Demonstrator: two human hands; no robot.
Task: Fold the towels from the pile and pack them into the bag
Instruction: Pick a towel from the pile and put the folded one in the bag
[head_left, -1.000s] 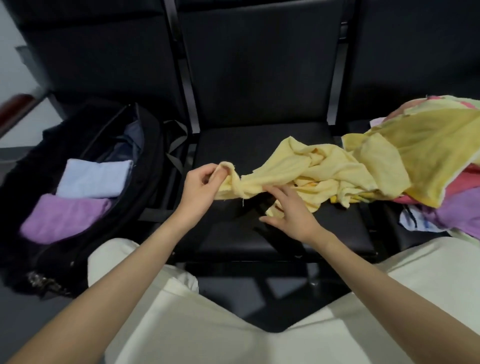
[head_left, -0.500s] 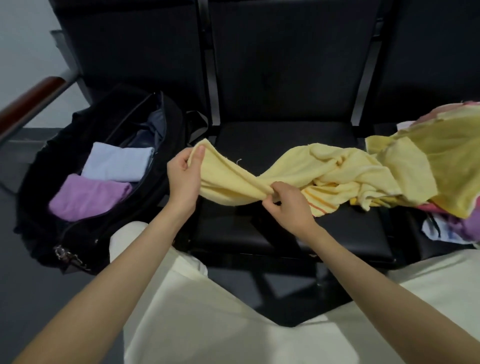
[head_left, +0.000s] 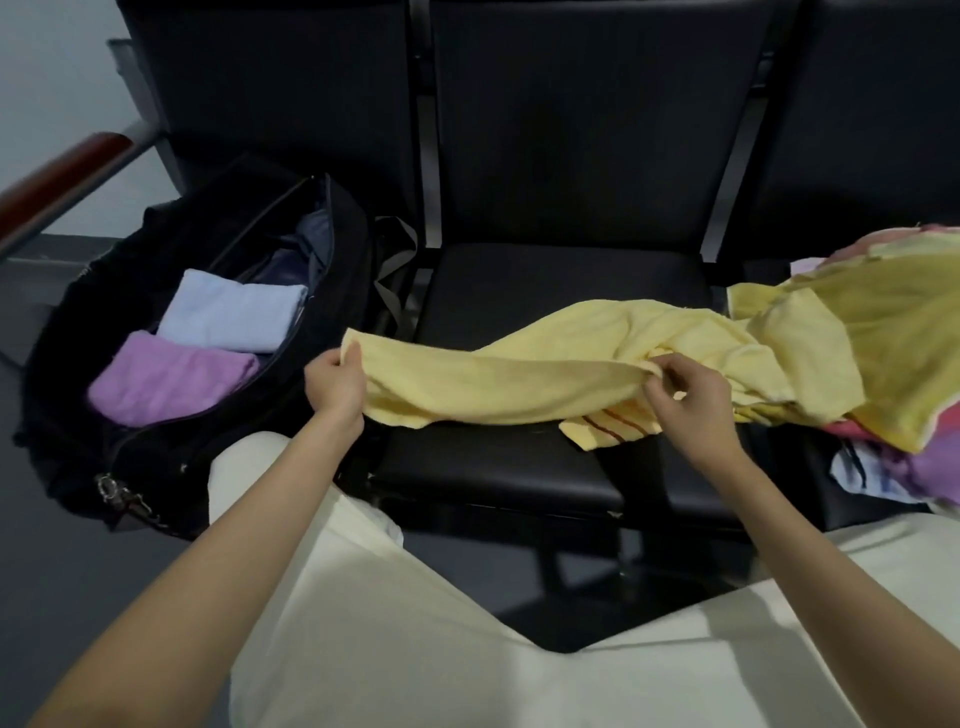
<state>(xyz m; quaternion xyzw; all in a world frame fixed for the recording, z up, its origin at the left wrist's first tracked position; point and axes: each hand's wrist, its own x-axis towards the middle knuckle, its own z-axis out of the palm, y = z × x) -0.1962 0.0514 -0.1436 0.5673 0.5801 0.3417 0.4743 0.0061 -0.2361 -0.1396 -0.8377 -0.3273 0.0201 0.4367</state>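
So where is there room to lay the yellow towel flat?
The black seat in front is bare at its near edge and behind the yellow towel. The right seat is crowded with the pile. The bag holds a purple towel and a blue towel.

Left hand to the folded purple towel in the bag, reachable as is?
Probably yes: the bag lies unzipped beside the left hand and nothing covers the purple towel. But that hand grips the yellow towel.
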